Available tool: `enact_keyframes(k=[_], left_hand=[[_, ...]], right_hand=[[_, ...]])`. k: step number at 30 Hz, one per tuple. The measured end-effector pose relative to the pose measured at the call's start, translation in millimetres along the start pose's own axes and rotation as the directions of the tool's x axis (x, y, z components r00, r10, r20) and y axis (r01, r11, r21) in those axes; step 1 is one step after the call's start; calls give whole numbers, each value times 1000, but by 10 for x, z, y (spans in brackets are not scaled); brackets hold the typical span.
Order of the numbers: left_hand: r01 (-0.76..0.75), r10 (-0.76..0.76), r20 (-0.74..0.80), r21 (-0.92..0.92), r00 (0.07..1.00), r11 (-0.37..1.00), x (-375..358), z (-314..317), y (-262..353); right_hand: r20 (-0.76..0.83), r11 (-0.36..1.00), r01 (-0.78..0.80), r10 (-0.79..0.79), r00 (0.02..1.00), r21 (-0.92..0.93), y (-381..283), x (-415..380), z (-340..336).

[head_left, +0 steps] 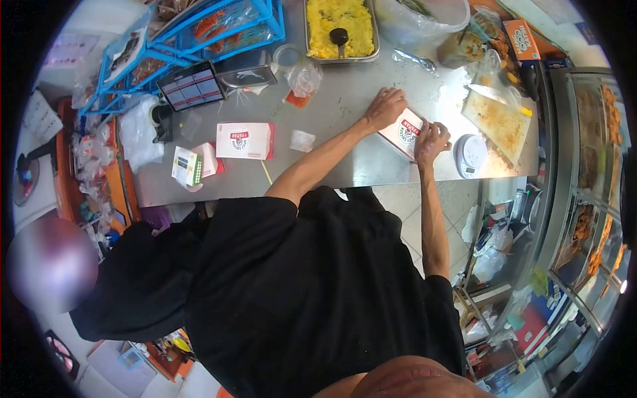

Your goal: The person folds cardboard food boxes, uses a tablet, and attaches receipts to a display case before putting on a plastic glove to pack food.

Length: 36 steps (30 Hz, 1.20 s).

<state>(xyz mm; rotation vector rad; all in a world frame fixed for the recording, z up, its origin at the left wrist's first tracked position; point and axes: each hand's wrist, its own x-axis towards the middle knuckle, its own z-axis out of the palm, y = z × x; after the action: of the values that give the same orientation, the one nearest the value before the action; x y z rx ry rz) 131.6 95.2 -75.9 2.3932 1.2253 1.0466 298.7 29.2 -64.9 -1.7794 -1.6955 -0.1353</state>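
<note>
A white takeaway box (402, 134) with a red printed logo lies near the front of the metal table, its lid down. My left hand (385, 110) grips its upper left corner, the fingers bent over the edge. On the opposite side, my right hand (432, 140) curls round the right edge, thumb and fingers against the cardboard. To the right of that hand sits a small white kitchen scale (472, 154). A similar white and red box (242, 140) rests on the table to the left, apart from both hands.
A metal tray of yellow food (325, 26) with a dark-handled utensil stands at the back. Right of the scale lie a cutting board (496, 126) and a knife (494, 93). Blue baskets (219, 33) and a tablet (191, 86) are at left, near a person in black (133, 285).
</note>
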Motion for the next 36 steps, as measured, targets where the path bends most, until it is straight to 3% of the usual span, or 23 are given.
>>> enact_keyframes(k=[1, 2, 3, 5, 6, 7, 9, 13, 14, 19, 21, 23, 25, 27, 29, 30, 31, 33, 34, 36], left_hand=[[-71, 71, 4, 40, 997, 997, 33, 2, 54], [-119, 96, 203, 108, 974, 987, 30, 15, 133], [-107, 84, 197, 107, 977, 988, 21, -107, 276], [-165, 95, 596, 64, 797, 984, -18, -366, 486], [-112, 121, 565, -51, 816, 992, -108, -136, 328], [-102, 111, 562, -48, 820, 994, -83, -182, 310], [25, -86, 610, 109, 788, 994, -48, -227, 256], [35, -3, 589, -43, 808, 998, -5, -385, 200], [14, 10, 545, -40, 838, 999, -47, -497, 199], [140, -108, 418, -45, 902, 989, -519, -1800, 221], [189, -195, 303, 50, 933, 981, -932, -2285, 69], [227, -256, 208, 155, 944, 961, -1392, -2793, -108], [435, -512, 317, 284, 798, 854, -1749, -3357, -246], [481, -539, 274, 252, 797, 840, -2232, -3423, -631], [518, -557, 241, 211, 795, 829, -2784, -3274, -923], [473, -479, 144, 77, 866, 878, -2930, -3066, -1022], [404, -402, 35, -52, 915, 913, -3005, -2936, -1082], [381, -425, 53, 352, 904, 855, -2826, -3106, -931], [379, -423, 54, 353, 904, 855, -2764, -3173, -916], [466, -490, 74, 214, 868, 858, -2749, -3212, -829]], right_hand=[[71, 1000, -5, 4, 997, 20, 100, -6, 47], [200, 954, -169, 120, 972, 249, 198, -12, 102], [210, 956, -162, 111, 972, 246, 155, -8, 65], [227, 827, -344, 267, 937, 445, -23, 34, -26], [224, 911, -189, 111, 968, 366, 83, 13, 18], [232, 912, -184, 102, 967, 367, 59, 17, 27], [263, 847, -367, 280, 923, 385, -11, 31, 9], [353, 799, -474, 351, 867, 371, -187, 73, -113], [286, 828, -418, 325, 901, 374, -245, 64, -127], [287, 793, -374, 260, 922, 481, -1267, 58, -371], [243, 831, -196, 76, 967, 520, -1827, -53, -263], [296, 724, -169, -50, 954, 669, -2476, -204, -78], [119, 801, 96, -204, 972, 591, -3238, -264, 2], [164, 689, 30, -214, 963, 724, -3923, -412, 257], [463, 396, -348, -244, 852, 850, -4667, -559, 442], [521, 388, -416, -219, 825, 822, -5098, -650, 572], [549, 337, -451, -305, 778, 826, -5453, -756, 812], [548, 217, -506, -416, 725, 835, -6066, -1175, 1444], [513, 137, -510, -444, 734, 849, -6361, -1413, 1793], [687, 332, -604, -423, 591, 724, -6865, -1724, 2168]])
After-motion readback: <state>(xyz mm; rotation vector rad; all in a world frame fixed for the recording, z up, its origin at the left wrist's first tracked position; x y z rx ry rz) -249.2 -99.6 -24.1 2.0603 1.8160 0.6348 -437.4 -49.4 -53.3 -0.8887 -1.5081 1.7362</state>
